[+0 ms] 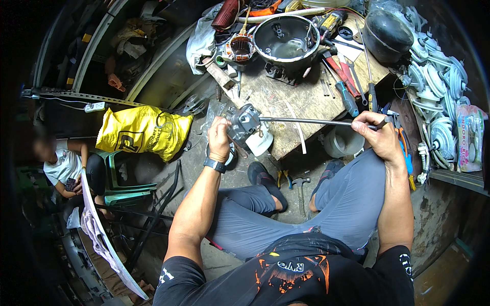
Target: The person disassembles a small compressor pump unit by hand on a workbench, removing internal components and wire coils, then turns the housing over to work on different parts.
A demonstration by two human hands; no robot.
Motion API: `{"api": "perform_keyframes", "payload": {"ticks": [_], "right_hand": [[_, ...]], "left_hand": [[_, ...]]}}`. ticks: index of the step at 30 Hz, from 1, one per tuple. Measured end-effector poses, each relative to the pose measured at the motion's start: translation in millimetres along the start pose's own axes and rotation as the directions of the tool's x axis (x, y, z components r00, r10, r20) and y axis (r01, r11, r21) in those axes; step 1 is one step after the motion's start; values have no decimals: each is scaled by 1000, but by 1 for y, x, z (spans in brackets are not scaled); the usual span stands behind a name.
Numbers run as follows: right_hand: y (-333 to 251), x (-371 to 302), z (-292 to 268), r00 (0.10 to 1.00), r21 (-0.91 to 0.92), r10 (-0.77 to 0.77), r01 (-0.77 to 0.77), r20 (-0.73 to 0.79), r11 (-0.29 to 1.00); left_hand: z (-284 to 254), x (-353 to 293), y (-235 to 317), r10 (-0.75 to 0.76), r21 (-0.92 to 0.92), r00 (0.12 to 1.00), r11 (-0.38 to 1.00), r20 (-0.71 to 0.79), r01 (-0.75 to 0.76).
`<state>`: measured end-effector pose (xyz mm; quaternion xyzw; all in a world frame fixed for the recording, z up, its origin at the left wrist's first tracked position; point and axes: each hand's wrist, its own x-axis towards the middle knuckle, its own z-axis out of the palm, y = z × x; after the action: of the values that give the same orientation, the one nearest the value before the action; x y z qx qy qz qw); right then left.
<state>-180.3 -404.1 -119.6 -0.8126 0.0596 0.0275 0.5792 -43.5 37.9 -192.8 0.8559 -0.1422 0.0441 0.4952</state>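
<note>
My left hand (219,137) is closed around a dark grey metal housing (246,121), held above the near left corner of the wooden worktop. A white plastic piece (260,143) sits at the housing's lower side. From the housing a long, thin dark rod (306,120) runs right to my right hand (376,133), whose fingers are wrapped round its far end. Whether the rod is fixed in the housing or only touches it, I cannot tell.
On the worktop (270,97) lie a black round pot-shaped housing (286,43), a motor stator (240,47) and several screwdrivers. A hammer (301,196) and pliers (284,179) are on the floor between my feet. A yellow sack (145,131) stands left; a person (69,168) sits beyond it.
</note>
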Motion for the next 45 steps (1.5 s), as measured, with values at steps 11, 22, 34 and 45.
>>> {"api": "perform_keyframes", "payload": {"ticks": [11,22,34,45], "right_hand": [[0,6,6,994,77,108,-107,4,991],[-28,20,-2,989,-138,-142,145,31,980],[-64,39,-10,990,-168,-101,116,97,979],[-77,57,24,981,-60,-193,191,-15,980]], "left_hand": [[3,2,1,14,16,999,1000,-41,-13],[5,6,12,-25,103,998,994,-60,31],[-4,17,-15,-326,-359,942,890,-74,280],[-30,34,-33,-645,-771,741,371,187,517]]}}
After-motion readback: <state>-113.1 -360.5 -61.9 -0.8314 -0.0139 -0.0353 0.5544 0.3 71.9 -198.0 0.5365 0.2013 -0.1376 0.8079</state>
